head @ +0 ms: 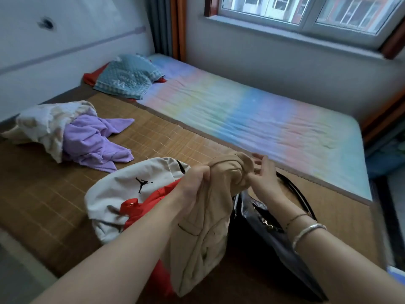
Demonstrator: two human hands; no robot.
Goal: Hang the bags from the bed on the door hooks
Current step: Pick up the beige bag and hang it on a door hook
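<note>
A tan cloth bag [203, 242] hangs lifted above the near edge of the bed [153, 132]. My left hand [192, 185] grips its bunched top from the left. My right hand [263, 174] pinches the same bunched top from the right, fingers partly spread. Under the tan bag to the left lies a cream and red bag [122, 194] with a black jumping-figure logo. To the right, a shiny black handbag [263, 224] with long straps rests on the bamboo mat. No door or hooks are in view.
A purple garment [96, 141] and a pale floral cloth [43, 123] lie at the left of the mat. A teal quilted pillow [127, 77] sits at the head. A pastel striped mattress [252, 115] runs along the wall under the window [306, 12].
</note>
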